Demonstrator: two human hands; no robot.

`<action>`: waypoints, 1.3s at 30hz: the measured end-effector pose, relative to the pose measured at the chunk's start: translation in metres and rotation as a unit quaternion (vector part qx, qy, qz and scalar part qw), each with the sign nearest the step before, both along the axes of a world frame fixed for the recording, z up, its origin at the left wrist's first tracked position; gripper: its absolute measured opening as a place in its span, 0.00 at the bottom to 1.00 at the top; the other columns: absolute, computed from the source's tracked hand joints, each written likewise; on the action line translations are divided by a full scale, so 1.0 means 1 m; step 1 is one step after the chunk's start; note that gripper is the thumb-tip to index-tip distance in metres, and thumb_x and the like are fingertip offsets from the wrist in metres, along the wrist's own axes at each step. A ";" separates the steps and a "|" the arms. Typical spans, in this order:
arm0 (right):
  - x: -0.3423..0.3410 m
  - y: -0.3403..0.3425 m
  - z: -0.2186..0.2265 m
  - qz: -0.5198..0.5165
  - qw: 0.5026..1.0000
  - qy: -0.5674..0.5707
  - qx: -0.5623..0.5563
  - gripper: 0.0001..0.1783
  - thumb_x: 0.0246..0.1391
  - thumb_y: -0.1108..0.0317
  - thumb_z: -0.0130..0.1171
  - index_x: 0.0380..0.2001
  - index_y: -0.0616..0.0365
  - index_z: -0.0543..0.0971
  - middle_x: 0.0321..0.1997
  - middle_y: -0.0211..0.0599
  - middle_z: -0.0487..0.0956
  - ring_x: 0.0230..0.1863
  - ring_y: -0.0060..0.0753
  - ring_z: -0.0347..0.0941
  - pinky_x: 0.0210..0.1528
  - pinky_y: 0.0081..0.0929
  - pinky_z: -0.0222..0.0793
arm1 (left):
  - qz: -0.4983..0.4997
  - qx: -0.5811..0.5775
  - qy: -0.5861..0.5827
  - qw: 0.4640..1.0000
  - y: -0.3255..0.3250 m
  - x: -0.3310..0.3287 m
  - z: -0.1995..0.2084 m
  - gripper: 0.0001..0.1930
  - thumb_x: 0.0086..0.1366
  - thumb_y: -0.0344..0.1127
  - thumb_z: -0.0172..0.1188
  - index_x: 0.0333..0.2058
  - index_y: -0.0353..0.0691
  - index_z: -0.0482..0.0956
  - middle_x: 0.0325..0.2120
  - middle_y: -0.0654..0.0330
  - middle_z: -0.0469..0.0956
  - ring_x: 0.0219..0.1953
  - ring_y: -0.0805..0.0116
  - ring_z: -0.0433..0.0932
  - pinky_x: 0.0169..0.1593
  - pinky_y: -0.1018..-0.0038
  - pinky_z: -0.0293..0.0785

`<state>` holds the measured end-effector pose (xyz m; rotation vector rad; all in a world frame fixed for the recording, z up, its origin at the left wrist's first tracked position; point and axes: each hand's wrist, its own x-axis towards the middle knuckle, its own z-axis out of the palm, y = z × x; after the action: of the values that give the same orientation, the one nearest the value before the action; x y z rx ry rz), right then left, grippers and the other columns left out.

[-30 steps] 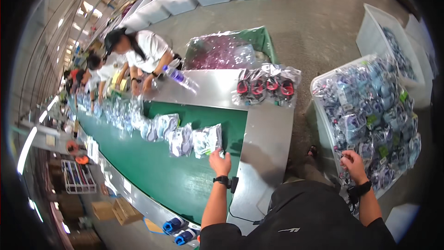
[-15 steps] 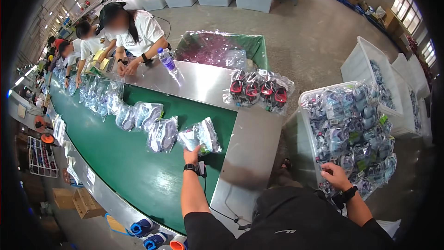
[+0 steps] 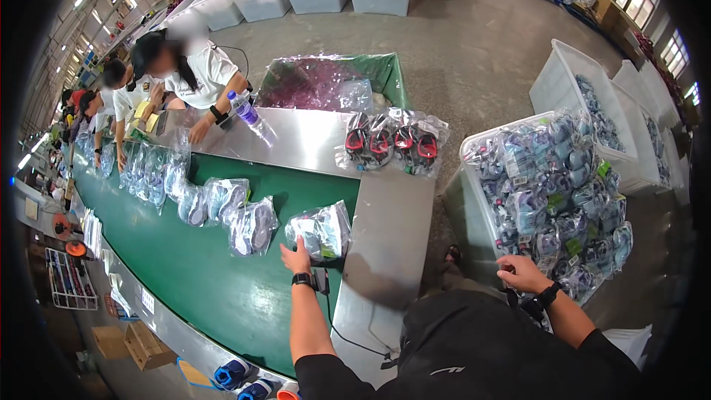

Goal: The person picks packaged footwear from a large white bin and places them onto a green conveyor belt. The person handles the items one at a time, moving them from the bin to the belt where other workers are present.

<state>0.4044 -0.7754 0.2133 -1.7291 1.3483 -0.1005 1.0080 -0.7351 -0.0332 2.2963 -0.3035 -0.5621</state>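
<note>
Left hand: thumb and fingers are held apart at the near-left edge of a clear shoe bag; whether it is gripped cannot be told. The bag, nearest this hand, lies ahead-right, long axis roughly crosswise. Rightward, a metal edge is met; leftward, green worktop is available. Right hand: fingers are curled beside a bin, contents unclear.
</note>
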 end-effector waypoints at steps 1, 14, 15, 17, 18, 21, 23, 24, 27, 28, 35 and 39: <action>-0.002 0.001 0.000 0.004 1.000 0.010 -0.011 0.20 0.54 0.63 0.62 0.47 0.65 0.77 0.33 0.39 0.81 0.34 0.31 0.78 0.39 0.30 0.74 | -0.014 0.070 -0.059 0.996 -0.008 0.000 0.012 0.48 0.60 0.64 0.60 0.65 0.30 0.58 0.61 0.35 0.62 0.62 0.42 0.64 0.66 0.53 0.58; -0.013 0.028 -0.013 0.039 0.997 0.048 -0.055 0.20 0.53 0.61 0.62 0.46 0.61 0.77 0.34 0.42 0.81 0.37 0.44 0.78 0.43 0.37 0.74 | -0.282 -0.260 -0.120 0.915 -0.034 -0.074 0.109 0.43 0.49 0.30 0.66 0.66 0.34 0.60 0.56 0.45 0.66 0.62 0.45 0.62 0.67 0.58 0.55; -0.013 0.027 -0.014 0.034 0.997 0.042 -0.049 0.20 0.53 0.60 0.62 0.46 0.61 0.78 0.34 0.42 0.81 0.38 0.46 0.78 0.44 0.38 0.73 | -0.318 -0.231 -0.167 0.904 -0.026 -0.088 0.126 0.42 0.48 0.28 0.65 0.65 0.36 0.62 0.56 0.47 0.67 0.62 0.45 0.61 0.68 0.57 0.54; -0.014 0.024 -0.013 0.035 0.997 0.036 -0.055 0.20 0.53 0.61 0.62 0.46 0.60 0.78 0.34 0.42 0.81 0.38 0.45 0.78 0.42 0.39 0.73 | -0.393 -0.170 -0.251 0.868 -0.009 -0.110 0.141 0.42 0.44 0.26 0.62 0.64 0.40 0.66 0.56 0.49 0.67 0.63 0.43 0.59 0.69 0.53 0.51; -0.015 0.024 -0.013 0.028 0.998 0.032 -0.054 0.19 0.53 0.62 0.63 0.46 0.60 0.78 0.33 0.42 0.80 0.37 0.45 0.78 0.42 0.39 0.73 | -0.434 -0.138 -0.288 0.843 0.004 -0.120 0.148 0.39 0.42 0.25 0.60 0.59 0.46 0.73 0.55 0.52 0.67 0.63 0.42 0.58 0.69 0.50 0.50; -0.016 0.022 -0.011 0.024 0.997 0.024 -0.069 0.19 0.52 0.63 0.63 0.46 0.59 0.77 0.33 0.41 0.79 0.37 0.45 0.77 0.41 0.39 0.72 | -0.358 -0.113 -0.302 0.876 0.055 -0.135 0.133 0.24 0.46 0.22 0.60 0.46 0.43 0.80 0.54 0.52 0.68 0.63 0.46 0.60 0.68 0.54 0.53; -0.014 0.019 -0.010 0.031 0.997 0.027 -0.067 0.19 0.52 0.64 0.64 0.46 0.59 0.77 0.33 0.41 0.79 0.37 0.45 0.77 0.42 0.39 0.72 | -0.245 -0.090 -0.242 0.935 0.105 -0.118 0.077 0.20 0.53 0.24 0.59 0.48 0.41 0.78 0.52 0.52 0.69 0.60 0.51 0.65 0.64 0.60 0.60; -0.013 0.017 -0.010 0.039 0.996 0.030 -0.070 0.19 0.52 0.64 0.64 0.46 0.59 0.77 0.34 0.41 0.79 0.37 0.45 0.77 0.42 0.39 0.72 | -0.186 -0.077 -0.212 0.956 0.121 -0.111 0.063 0.18 0.57 0.25 0.59 0.48 0.39 0.77 0.51 0.51 0.70 0.58 0.53 0.68 0.61 0.63 0.64; -0.006 0.012 -0.010 0.051 0.996 0.039 -0.064 0.19 0.53 0.62 0.63 0.46 0.59 0.77 0.35 0.42 0.79 0.38 0.45 0.77 0.42 0.38 0.73 | 0.078 -0.107 0.150 0.980 0.126 -0.117 0.068 0.20 0.66 0.34 0.59 0.55 0.36 0.70 0.47 0.52 0.72 0.50 0.62 0.73 0.52 0.71 0.70; -0.007 0.011 -0.013 0.056 0.996 0.039 -0.063 0.20 0.53 0.61 0.63 0.46 0.60 0.77 0.35 0.42 0.79 0.39 0.45 0.77 0.43 0.38 0.72 | 0.063 -0.092 0.196 0.974 0.117 -0.122 0.081 0.28 0.69 0.42 0.60 0.61 0.37 0.61 0.46 0.54 0.74 0.44 0.67 0.74 0.46 0.73 0.72; 0.008 -0.005 -0.013 0.069 0.996 0.021 -0.057 0.20 0.54 0.60 0.61 0.47 0.60 0.77 0.36 0.41 0.78 0.40 0.45 0.76 0.44 0.37 0.72 | 0.029 -0.181 0.221 0.958 0.066 -0.135 0.068 0.48 0.56 0.38 0.70 0.69 0.35 0.49 0.60 0.47 0.64 0.58 0.55 0.69 0.57 0.61 0.72; 0.010 -0.013 -0.004 0.035 0.997 -0.021 -0.058 0.20 0.54 0.62 0.62 0.46 0.61 0.77 0.36 0.43 0.79 0.38 0.43 0.77 0.42 0.35 0.73 | 0.014 -0.250 0.298 0.921 0.038 -0.139 0.071 0.43 0.59 0.31 0.64 0.69 0.37 0.50 0.58 0.47 0.66 0.54 0.57 0.73 0.56 0.63 0.73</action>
<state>0.4147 -0.7885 0.2090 -1.8600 1.2717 -0.1782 0.8690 -0.6969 0.0374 1.5473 -0.0958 -1.0041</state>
